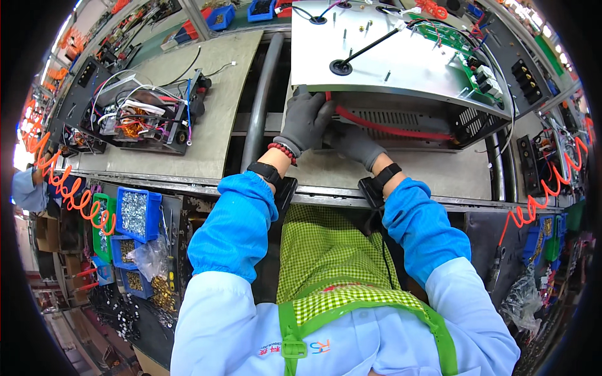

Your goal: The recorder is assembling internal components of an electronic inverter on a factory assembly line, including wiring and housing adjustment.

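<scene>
The metal chassis [401,62] lies on the workbench [207,125], its near side facing the person. The left hand [305,120], gloved grey, is closed around the chassis's near left corner, where a red cable [389,128] begins. The right hand [356,145] rests against the chassis's near face just below that cable; its grip cannot be told. A blue screw bin [139,214] sits well left of the chassis.

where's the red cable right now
In the head view, the red cable runs along the front side of the metal chassis, centre-right, from the left hand past the right hand.
</scene>
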{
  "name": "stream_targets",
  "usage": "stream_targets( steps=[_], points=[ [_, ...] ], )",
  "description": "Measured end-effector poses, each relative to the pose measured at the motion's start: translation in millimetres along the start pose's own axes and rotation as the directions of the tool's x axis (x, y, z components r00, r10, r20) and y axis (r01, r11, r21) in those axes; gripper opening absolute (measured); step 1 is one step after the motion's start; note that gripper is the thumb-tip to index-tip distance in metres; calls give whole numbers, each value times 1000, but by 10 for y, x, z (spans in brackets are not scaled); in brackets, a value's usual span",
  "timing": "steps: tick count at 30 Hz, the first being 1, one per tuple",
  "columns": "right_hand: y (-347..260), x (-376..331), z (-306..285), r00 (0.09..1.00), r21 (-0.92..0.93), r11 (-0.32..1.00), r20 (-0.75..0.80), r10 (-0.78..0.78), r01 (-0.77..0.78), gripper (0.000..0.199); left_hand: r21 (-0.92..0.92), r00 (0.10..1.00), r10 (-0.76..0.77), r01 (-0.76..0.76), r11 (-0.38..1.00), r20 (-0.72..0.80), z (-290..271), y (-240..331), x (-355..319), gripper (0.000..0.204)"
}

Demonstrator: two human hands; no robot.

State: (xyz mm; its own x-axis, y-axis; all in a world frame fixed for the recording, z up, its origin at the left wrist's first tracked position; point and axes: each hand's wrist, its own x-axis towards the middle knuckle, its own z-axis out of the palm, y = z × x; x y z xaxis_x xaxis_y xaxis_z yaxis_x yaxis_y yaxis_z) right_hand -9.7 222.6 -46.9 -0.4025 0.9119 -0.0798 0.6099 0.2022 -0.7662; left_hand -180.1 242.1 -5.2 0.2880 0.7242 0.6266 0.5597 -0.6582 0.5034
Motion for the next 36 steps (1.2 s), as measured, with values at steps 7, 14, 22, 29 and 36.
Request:
stream_targets(
  steps=[7, 14, 22, 29, 36],
  points=[
    [46, 33, 109, 953, -151, 961, -164, -254, 230, 32, 62, 997, -27, 22, 998, 76, -52, 0, -16, 28],
    [56, 25, 0, 975, -336, 916, 80, -207, 221, 33, 83, 997, 7, -13, 996, 74, 44, -115, -64, 24],
    [107, 149, 127, 969, -335, 916, -32, -244, 219, 37, -281, 985, -131, 158, 947, 111, 130, -190, -106, 23],
    [-552, -832, -622, 997, -336, 940, 20, 77, -66, 36, -11, 990, 125, -124, 992, 63, 188, -493, -100, 38],
    [36, -4475, -1923, 584, -303, 836, -811, 26, -458, 38, 59, 968, 242, -246, 967, 68, 282, -753, -135, 44]
  ],
)
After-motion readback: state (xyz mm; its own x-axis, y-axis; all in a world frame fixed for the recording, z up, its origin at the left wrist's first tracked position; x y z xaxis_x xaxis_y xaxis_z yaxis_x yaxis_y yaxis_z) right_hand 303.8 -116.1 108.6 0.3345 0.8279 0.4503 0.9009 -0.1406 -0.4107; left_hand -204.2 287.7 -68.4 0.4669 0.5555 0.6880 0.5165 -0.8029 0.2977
